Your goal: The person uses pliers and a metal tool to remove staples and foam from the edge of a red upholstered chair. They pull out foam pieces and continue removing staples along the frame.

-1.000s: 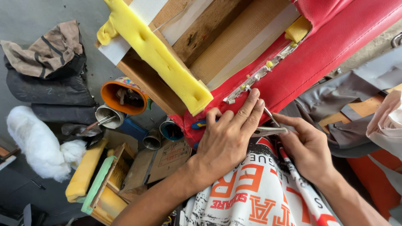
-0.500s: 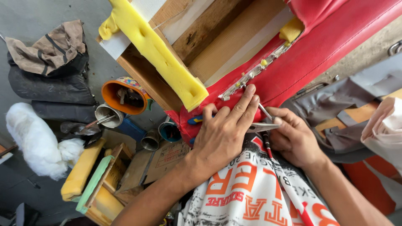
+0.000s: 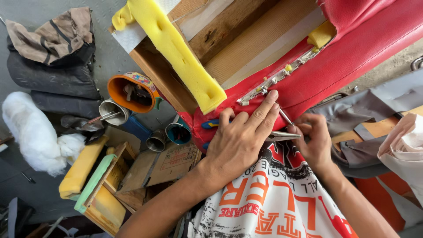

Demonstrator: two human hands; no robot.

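Note:
My left hand [image 3: 240,139] lies flat with fingers spread on the red vinyl cover [image 3: 335,66] of a wooden seat frame [image 3: 246,39], its fingertips next to a row of metal staples [image 3: 273,81] along the cover's edge. My right hand [image 3: 313,140] grips metal pliers [image 3: 282,134], whose jaws point left under my left fingers. A yellow foam strip [image 3: 176,50] runs along the frame's edge.
An orange cup [image 3: 130,92] with small parts, metal tins [image 3: 112,112] and a blue-lined tin [image 3: 178,132] stand on the floor at left. White stuffing [image 3: 31,132], dark folded cloth [image 3: 53,66], wooden boxes [image 3: 110,185] and grey fabric [image 3: 379,101] lie around. A printed white sheet [image 3: 273,202] covers my lap.
Both hands have shifted slightly left along the stapled edge, and the pliers sit further under my left fingers. The view has moved a little.

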